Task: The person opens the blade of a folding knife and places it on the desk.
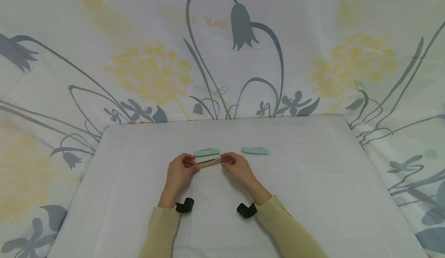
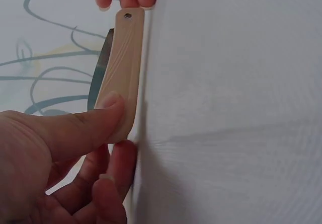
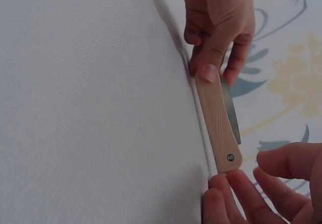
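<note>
A beige folding knife (image 1: 208,163) is held above the white table by my left hand (image 1: 180,171). In the left wrist view, the left thumb (image 2: 95,121) presses the plain end of its handle, fingers behind. A strip of metal blade (image 2: 100,73) shows along one side of the handle. My right hand (image 1: 240,168) is at the riveted end. In the right wrist view, its fingertips (image 3: 232,178) touch that end from below, while the right thumb (image 3: 287,159) stands apart from the handle. Just behind the hands lies a mint green folding knife (image 1: 206,152).
A second mint green folding knife (image 1: 255,150) lies farther right on the white-covered table (image 1: 313,196). Flower-patterned cloth (image 1: 222,57) rises behind the table's back edge and along both sides. Black wrist cameras (image 1: 185,205) sit at both cuffs.
</note>
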A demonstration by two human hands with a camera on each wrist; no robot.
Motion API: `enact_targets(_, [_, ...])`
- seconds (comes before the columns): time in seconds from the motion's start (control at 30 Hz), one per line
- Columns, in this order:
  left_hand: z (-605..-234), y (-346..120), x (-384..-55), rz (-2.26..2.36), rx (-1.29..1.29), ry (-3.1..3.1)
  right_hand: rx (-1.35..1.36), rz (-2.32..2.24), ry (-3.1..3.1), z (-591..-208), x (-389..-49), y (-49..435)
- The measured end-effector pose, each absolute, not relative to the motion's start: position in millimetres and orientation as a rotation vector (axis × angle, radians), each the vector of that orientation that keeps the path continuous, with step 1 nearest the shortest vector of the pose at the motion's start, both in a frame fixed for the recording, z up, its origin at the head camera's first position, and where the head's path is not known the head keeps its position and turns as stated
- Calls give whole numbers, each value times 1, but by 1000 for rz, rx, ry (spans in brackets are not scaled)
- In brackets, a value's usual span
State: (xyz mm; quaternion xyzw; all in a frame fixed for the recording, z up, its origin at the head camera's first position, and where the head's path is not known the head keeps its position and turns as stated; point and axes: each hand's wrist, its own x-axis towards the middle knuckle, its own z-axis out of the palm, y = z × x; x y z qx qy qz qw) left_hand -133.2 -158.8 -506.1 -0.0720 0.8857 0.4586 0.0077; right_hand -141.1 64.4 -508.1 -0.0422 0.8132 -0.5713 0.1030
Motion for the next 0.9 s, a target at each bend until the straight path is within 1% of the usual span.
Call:
enact_targets(0.33, [-505, -153, -131, 1649, -172, 2581, -30, -1723, 2420, -497, -134, 73])
enact_targets(0.6, [-501, -140, -124, 1825, -79, 2442, 25, -1745, 2416, -489, -130, 85])
enact_targets(0.7, [-502, -136, -121, 1874, -86, 2389, 44, -1745, 2403, -489, -130, 91])
enact_targets(0.9, [-506, -125, -117, 1958, -204, 2258, 49, -1806, 2344, -484, -127, 102])
